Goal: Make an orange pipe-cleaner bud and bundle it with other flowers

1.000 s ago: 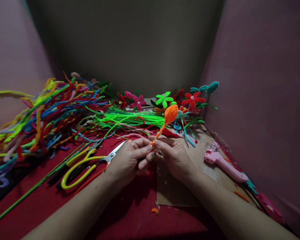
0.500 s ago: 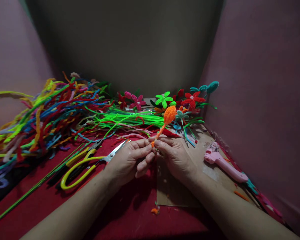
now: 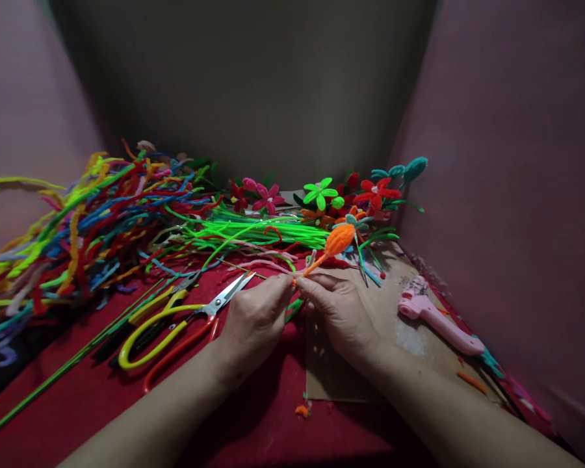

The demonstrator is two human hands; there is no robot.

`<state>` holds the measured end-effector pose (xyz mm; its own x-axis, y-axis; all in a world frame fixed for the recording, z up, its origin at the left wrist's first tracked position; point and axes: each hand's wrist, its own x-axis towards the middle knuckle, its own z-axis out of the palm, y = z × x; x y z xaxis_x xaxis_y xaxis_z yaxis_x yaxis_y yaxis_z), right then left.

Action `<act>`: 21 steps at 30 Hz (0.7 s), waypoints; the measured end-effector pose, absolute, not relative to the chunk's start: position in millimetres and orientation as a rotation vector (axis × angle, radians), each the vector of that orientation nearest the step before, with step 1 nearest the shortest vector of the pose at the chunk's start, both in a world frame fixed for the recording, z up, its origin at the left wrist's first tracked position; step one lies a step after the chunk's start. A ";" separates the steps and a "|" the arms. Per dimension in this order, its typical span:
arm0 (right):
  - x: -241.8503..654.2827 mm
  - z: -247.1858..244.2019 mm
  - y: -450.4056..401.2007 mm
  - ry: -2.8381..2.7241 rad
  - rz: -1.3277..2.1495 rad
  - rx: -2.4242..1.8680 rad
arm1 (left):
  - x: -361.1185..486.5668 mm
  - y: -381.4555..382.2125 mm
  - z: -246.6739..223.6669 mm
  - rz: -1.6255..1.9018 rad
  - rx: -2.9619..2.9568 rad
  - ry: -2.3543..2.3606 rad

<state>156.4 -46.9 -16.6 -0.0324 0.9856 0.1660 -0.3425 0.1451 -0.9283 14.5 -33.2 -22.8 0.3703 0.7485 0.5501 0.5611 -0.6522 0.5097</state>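
Observation:
An orange pipe-cleaner bud (image 3: 340, 240) on a thin twisted orange stem leans up and to the right between my hands. My right hand (image 3: 340, 302) pinches the lower stem between thumb and forefinger. Closed and turned knuckles-up, my left hand (image 3: 257, 312) grips the stem's bottom end, its fingertips touching those of the right. A bit of green pipe cleaner shows below the fingers. Just left of my left hand lie open scissors (image 3: 218, 303) with yellow and red handles, beside yellow-handled pliers (image 3: 163, 304).
A heap of coloured pipe cleaners (image 3: 92, 227) fills the left, with a green bundle (image 3: 253, 231) at the middle. Finished pipe-cleaner flowers (image 3: 320, 193) stand along the back. A pink glue gun (image 3: 439, 318) rests on cardboard (image 3: 341, 380) at right, over red cloth (image 3: 253, 429).
The orange bud has tilted down and to the right. My left hand has rolled over, its loose lower fingers now curled in, uncovering more of the scissors' blades and red handle.

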 end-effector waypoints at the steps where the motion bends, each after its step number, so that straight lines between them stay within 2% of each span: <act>1: 156.9 -16.3 -47.3 -1.105 1.254 -0.822 | 15.5 -34.0 -20.1 1.165 2.316 1.164; 6: 159.3 -18.0 -46.3 -1.277 1.150 -0.838 | 21.8 -36.8 -3.7 1.041 1.660 1.055; 11: 160.9 -21.4 -42.0 -1.269 1.270 -0.777 | 19.5 -31.0 -2.3 0.883 1.228 0.849; 16: 161.0 -21.0 -40.0 -1.191 1.375 -0.736 | 15.0 -26.2 -4.6 0.741 1.024 0.667; 21: 161.4 -21.9 -41.3 -1.173 1.284 -0.752 | 15.9 -29.4 0.5 0.697 1.139 0.721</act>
